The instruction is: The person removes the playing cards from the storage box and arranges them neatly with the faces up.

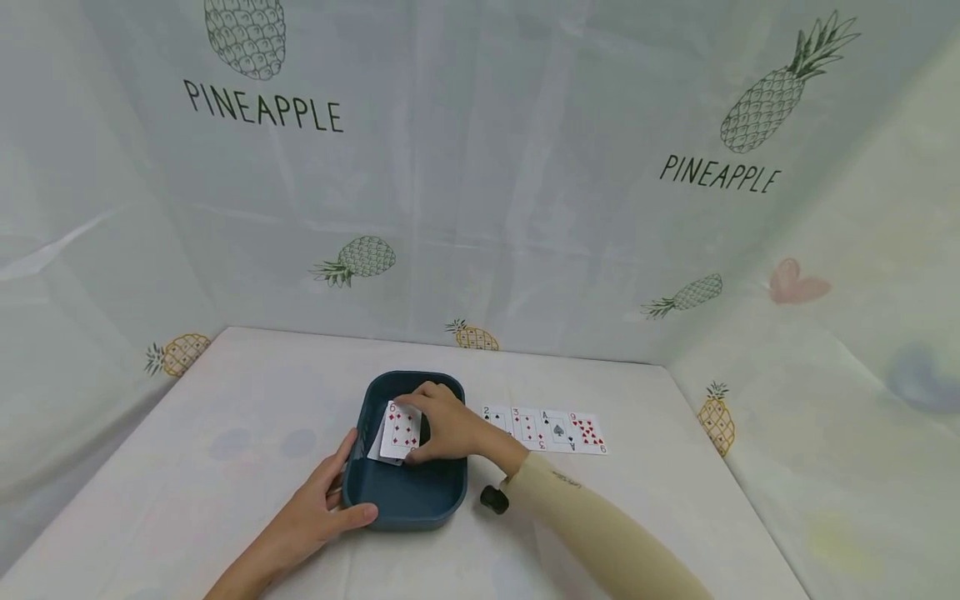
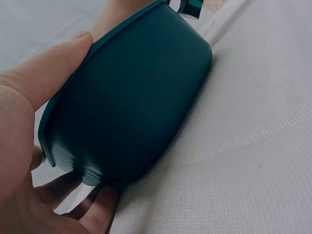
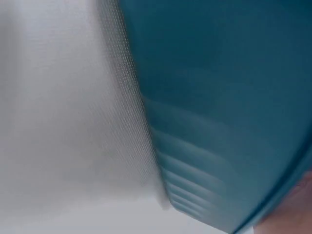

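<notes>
A dark blue plastic bin [image 1: 408,518] stands on the white cloth. My left hand [image 1: 311,512] grips its left side, the thumb at the rim and the fingers against the outer wall; the left wrist view shows the thumb [image 2: 58,66] and this wall up close. Inside the bin, my right hand [image 1: 450,425] pinches a playing card [image 1: 399,429], the six of diamonds, between a finger at its top edge and the thumb at its bottom edge. Another white card [image 1: 377,448] peeks out beneath it. In the right wrist view the bin's outer wall [image 3: 209,112] hides most of that hand.
Right of the bin lies a row of face-up cards: a two [image 1: 495,415] partly behind my wrist, the three of diamonds [image 1: 527,427], the ace of spades [image 1: 557,431] and the nine of hearts [image 1: 588,433]. A pineapple-print curtain [image 1: 510,208] hangs behind the table [image 1: 637,467].
</notes>
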`<control>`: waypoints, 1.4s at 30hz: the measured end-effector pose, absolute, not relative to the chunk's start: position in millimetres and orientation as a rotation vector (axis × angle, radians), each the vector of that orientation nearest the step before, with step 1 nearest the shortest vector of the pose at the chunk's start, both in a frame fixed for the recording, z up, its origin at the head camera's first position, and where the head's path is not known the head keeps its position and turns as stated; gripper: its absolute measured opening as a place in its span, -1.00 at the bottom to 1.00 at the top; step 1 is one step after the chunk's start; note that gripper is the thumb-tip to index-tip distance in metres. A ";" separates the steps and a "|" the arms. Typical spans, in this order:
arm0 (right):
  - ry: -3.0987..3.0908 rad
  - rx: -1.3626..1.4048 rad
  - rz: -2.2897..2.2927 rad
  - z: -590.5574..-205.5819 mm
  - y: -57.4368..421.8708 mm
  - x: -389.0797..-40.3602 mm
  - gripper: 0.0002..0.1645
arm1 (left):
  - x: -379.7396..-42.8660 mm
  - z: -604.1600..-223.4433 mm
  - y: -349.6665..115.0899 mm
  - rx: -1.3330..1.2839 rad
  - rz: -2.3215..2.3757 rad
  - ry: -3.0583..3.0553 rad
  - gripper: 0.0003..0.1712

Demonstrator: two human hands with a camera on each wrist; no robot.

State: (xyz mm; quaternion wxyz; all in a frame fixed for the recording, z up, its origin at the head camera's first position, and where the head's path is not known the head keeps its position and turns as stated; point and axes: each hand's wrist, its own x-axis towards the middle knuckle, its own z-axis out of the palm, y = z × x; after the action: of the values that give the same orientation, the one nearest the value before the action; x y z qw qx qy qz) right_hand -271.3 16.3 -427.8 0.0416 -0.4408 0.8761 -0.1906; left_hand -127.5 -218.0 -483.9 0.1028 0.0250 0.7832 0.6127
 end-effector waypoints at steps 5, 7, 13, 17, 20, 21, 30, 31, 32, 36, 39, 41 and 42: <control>2.651 -1.350 -0.641 -421.7 31.9 -269.2 0.03 | -127.8 -483.5 -216.6 0.049 1.757 2.362 0.27; 2.649 -1.328 -0.656 -418.8 39.7 -268.9 0.04 | -127.9 -483.6 -216.0 0.039 1.733 2.384 0.28; 2.649 -1.268 -0.680 -409.9 67.8 -270.5 0.05 | -127.3 -485.1 -215.1 0.027 1.750 2.377 0.29; 2.629 -1.230 -0.752 -407.2 92.6 -273.9 0.03 | -127.2 -485.7 -215.5 0.037 1.771 2.370 0.29; 2.615 -1.194 -0.790 -406.6 113.5 -277.0 0.04 | -127.7 -485.7 -215.7 0.047 1.782 2.362 0.28; 2.612 -1.180 -0.792 -405.6 120.2 -277.5 0.05 | -127.9 -485.6 -215.8 0.047 1.785 2.356 0.28; 2.635 -1.185 -0.712 -403.1 178.7 -281.5 0.02 | -127.2 -486.5 -218.3 0.054 1.800 2.337 0.29; 2.636 -1.183 -0.709 -403.5 185.3 -281.5 0.02 | -127.1 -486.5 -218.4 0.058 1.809 2.327 0.29; 2.636 -1.181 -0.709 -404.0 192.2 -281.5 0.02 | -127.0 -486.6 -218.4 0.061 1.819 2.317 0.29; 2.653 -1.175 -0.704 -407.0 219.6 -281.9 0.04 | -126.5 -485.7 -218.0 0.060 1.838 2.299 0.29; 2.677 -1.165 -0.680 -409.9 238.7 -282.4 0.04 | -125.9 -484.5 -217.8 0.050 1.841 2.300 0.29; 2.691 -1.154 -0.662 -412.5 251.0 -282.9 0.03 | -125.5 -483.9 -217.8 0.045 1.846 2.295 0.29; 2.697 -1.144 -0.655 -414.1 257.2 -283.7 0.03 | -125.3 -483.7 -218.0 0.044 1.846 2.293 0.29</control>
State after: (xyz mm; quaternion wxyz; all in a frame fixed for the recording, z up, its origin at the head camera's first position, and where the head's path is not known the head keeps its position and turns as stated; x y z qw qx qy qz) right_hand -283.7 257.2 -414.1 0.0698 -0.3801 0.8962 -0.2178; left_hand -125.3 -218.0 -483.7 0.0985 0.0149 0.7752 0.6239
